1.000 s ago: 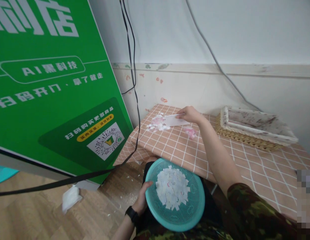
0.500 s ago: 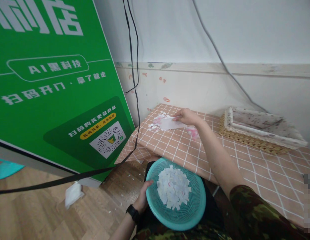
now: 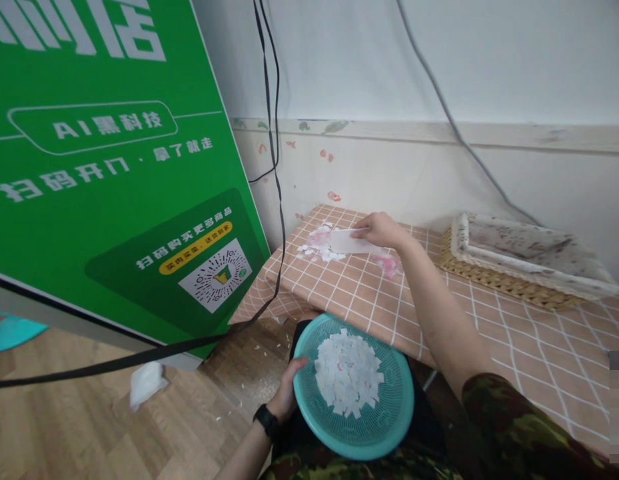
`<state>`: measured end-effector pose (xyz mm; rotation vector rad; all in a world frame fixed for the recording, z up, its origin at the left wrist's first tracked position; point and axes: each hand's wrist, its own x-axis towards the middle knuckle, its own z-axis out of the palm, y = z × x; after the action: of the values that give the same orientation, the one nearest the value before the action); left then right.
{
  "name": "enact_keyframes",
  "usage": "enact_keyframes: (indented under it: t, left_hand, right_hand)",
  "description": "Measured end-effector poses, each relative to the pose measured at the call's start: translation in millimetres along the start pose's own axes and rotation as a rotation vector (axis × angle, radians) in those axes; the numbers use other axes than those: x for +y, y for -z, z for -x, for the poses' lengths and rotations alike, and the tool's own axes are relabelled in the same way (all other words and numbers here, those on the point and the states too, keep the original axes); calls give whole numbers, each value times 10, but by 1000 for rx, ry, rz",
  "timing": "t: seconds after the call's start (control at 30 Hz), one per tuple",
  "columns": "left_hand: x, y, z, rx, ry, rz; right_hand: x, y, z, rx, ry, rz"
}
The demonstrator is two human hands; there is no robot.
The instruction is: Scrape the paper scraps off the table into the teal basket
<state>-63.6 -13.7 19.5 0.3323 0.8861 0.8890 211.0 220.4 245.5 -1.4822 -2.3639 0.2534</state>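
Observation:
My left hand is closed on the rim of a round turquoise plastic basket, its thumb over the edge. Inside the basket lies a heap of small torn paper pieces, mostly white. Over the table, my right hand pinches a flat white sheet, perhaps card or paper, by its upper side. To the left of that sheet is a scatter of pink and white paper scraps. Another pinkish patch shows just below my right wrist.
A checked brown cloth covers the table. At the back right stands a lined wicker basket. A big green sign panel fills the left side, with a dark strap hanging across it. A white plastic bag lies on the wooden floor.
My right hand and the white sheet have shifted slightly right and up, away from the scraps on the left. My left hand keeps its hold on the basket.

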Motion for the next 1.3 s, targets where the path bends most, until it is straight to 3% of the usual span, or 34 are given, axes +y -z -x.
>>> enact_keyframes:
  t: [0.27,0.4,0.67,0.93,1.17,1.3]
  left_hand:
    - [-3,6,6,14,-9,-10]
    - [3,-4,8,8,-11,-2]
    - [15,-9,16,33,11,-44]
    - [8,-4,14,11,-6,-21]
    - [-3,10,-1,33,-9,-32]
    - [10,2,8,28,2,-30]
  right_hand:
    - [-51,0,-4,-38,27,-90]
    - [-69,29,29,-154,59,-157]
    - [-57,180,116,-247,25,-166]
    - [-50,177,100,-105,-10,-133]
    - [-141,46,39,-201,73,-146]
    - [-144,68,55,-157,61,-186]
